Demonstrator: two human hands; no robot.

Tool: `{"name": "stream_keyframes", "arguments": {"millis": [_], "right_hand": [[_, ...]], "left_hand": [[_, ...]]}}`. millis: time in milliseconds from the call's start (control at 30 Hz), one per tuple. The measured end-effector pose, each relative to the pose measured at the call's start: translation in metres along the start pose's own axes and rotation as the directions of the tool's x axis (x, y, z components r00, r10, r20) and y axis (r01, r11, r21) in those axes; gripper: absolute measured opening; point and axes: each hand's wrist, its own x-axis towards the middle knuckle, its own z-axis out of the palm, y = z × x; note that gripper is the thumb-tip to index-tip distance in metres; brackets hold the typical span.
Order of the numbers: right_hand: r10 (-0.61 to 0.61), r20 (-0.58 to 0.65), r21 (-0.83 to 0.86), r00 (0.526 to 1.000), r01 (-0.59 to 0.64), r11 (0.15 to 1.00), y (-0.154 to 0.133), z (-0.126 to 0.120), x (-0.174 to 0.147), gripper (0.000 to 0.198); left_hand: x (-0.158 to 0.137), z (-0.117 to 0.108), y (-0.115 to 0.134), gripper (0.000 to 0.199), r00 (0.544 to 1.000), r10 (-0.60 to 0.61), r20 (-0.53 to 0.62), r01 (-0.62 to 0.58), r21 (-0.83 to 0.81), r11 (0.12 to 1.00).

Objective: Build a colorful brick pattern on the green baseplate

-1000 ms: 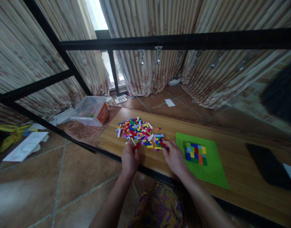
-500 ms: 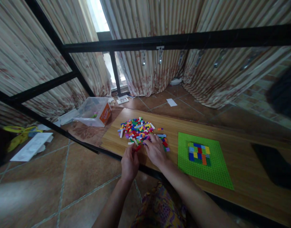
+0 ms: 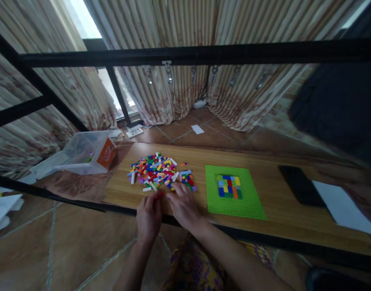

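My left hand is closed at the near edge of the table, with a red brick pinched between thumb and finger. Close beside it on the right, my right hand bends its fingers at the near side of a heap of loose bricks. A small purple piece shows at the right thumb tip; its shape is mostly hidden. Further right lies a green baseplate. On it a square patch of blue, yellow, red, orange and green bricks is built.
A clear plastic box with an orange label stands left of the wooden table. To the right lie a black flat object and a white sheet. A black metal rail crosses in front of the curtains.
The view has turned to the right, showing more of the white sheet. My right hand has drawn back from the heap toward my left hand, which still holds the red brick.
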Motion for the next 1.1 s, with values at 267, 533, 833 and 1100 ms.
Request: {"name": "stream_keyframes", "arguments": {"millis": [267, 533, 833, 1100], "right_hand": [[0.133, 0.017, 0.001, 0.991, -0.133, 0.991, -0.001, -0.004, -0.015, 0.007], [0.137, 0.082, -0.066, 0.987, -0.132, 0.989, 0.009, -0.017, -0.040, 0.006], [0.532, -0.170, 0.375, 0.829, -0.445, 0.813, 0.072, -0.081, -0.103, 0.017], [0.754, -0.216, 0.638, 0.621, -0.495, 0.590, 0.167, -0.111, -0.118, 0.022]], "left_hand": [[0.005, 0.001, 0.002, 0.028, 0.998, 0.052, 0.028, -0.053, 0.036, 0.998], [0.018, 0.015, 0.015, 0.026, 0.997, 0.079, 0.013, -0.079, 0.023, 0.997], [0.025, 0.025, 0.017, 0.026, 0.997, 0.076, -0.005, -0.075, 0.088, 0.993], [0.024, 0.028, 0.019, 0.025, 0.992, 0.115, -0.056, -0.103, 0.182, 0.978]]}}
